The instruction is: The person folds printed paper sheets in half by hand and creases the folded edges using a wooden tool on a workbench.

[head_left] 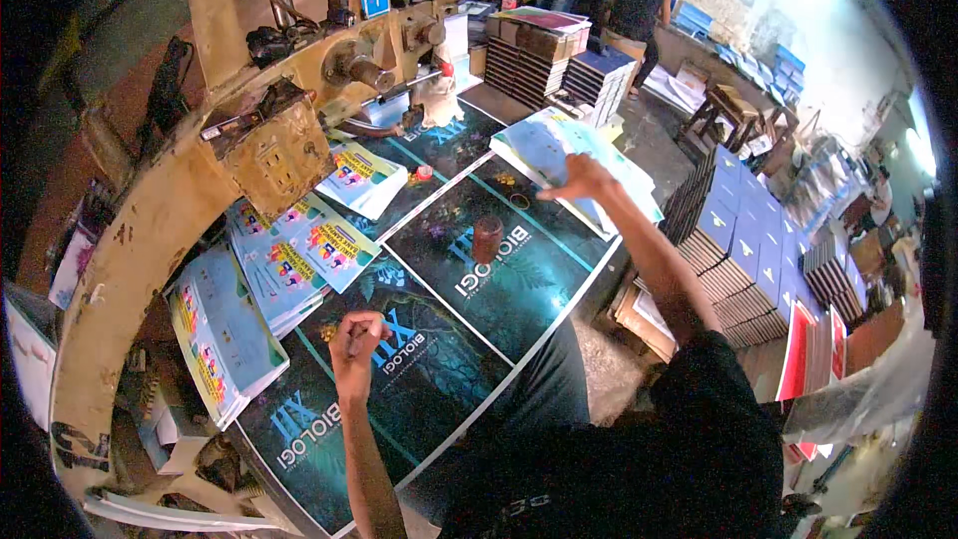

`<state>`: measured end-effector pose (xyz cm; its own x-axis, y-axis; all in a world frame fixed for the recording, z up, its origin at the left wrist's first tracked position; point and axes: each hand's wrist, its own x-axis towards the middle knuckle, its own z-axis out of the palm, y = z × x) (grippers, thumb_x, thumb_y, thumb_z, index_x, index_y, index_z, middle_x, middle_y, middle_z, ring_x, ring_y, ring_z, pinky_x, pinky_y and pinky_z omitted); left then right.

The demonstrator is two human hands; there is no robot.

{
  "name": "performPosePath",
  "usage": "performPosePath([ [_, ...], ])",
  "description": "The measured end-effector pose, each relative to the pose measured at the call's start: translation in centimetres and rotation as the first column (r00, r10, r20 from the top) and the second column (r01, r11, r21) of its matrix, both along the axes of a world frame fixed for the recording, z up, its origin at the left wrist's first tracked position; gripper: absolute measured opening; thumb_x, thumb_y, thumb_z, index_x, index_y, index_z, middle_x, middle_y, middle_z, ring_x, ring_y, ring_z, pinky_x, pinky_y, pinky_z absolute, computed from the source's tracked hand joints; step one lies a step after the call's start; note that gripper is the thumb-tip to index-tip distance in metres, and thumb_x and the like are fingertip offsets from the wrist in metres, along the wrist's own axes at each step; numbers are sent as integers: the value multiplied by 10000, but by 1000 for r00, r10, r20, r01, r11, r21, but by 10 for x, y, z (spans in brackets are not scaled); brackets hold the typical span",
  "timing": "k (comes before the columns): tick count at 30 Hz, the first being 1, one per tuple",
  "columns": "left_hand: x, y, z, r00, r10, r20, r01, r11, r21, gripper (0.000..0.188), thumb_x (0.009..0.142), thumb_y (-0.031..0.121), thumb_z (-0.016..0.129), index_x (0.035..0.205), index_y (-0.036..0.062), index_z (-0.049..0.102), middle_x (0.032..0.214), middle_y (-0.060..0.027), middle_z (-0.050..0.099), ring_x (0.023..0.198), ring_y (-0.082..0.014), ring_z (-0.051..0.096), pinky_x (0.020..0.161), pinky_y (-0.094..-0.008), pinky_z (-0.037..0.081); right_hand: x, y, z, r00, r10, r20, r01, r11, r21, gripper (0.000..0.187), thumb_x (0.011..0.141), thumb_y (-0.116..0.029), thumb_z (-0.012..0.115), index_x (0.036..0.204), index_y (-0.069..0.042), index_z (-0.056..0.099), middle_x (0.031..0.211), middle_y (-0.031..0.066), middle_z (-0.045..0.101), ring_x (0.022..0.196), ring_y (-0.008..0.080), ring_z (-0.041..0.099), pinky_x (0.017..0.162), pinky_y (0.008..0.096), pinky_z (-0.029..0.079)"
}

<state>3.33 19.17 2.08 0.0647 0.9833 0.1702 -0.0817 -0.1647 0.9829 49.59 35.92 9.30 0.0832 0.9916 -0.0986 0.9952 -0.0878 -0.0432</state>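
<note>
My left hand (357, 347) is raised over the dark printed table sheet (454, 284), its fingers curled closed; whatever they hold, if anything, I cannot make out. My right hand (584, 180) reaches to the near left edge of a stack of light blue printed sheets (539, 140), thumb and fingers spread; whether it touches the stack I cannot tell. A small brown cup-like object (486, 240) stands between the hands. Left of my left hand lie fanned blue booklets (299, 250) and a thicker pile of booklets (225, 329), with another small pile (364, 180) behind them.
A tan metal machine (269, 155) arches along the left side, its head above the booklets. Tall stacks of blue-covered books (733, 230) stand at right, more book stacks (539, 55) at the back. A wooden stool (733, 115) and two people (639, 10) are farther off.
</note>
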Motion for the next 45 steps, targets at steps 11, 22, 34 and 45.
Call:
performPosePath([
  [11,-3,4,1,1000,-2,7,2,1000,-2,176,925,159,658,1031,21,632,866,-40,642,818,-112,597,766,-268,461,-12,-17,-20,994,82,67,-95,972,215,509,699,-379,804,906,67,671,922,288,676,885,412,681,775,448,567],
  [22,-7,0,-2,998,-24,57,23,1000,17,171,919,106,653,1040,-11,622,883,-55,644,835,-122,605,786,-265,467,-4,-18,-17,999,46,-6,-44,975,219,563,670,-484,817,939,-2,710,943,216,698,920,362,688,803,454,562],
  [34,-2,2,2,998,-28,48,29,999,-15,170,908,80,668,1036,-20,618,872,-62,644,830,-120,604,776,-263,467,25,-3,-29,983,173,52,-181,951,252,684,675,-673,723,844,-11,722,979,239,672,956,372,650,837,462,525],
  [45,-2,0,4,998,-32,48,34,998,-48,182,899,66,678,1045,-20,615,892,-65,643,845,-128,608,785,-263,474,23,-1,-18,972,235,10,-233,958,169,618,737,-622,701,752,-4,701,847,247,671,805,404,663,736,466,530],
])
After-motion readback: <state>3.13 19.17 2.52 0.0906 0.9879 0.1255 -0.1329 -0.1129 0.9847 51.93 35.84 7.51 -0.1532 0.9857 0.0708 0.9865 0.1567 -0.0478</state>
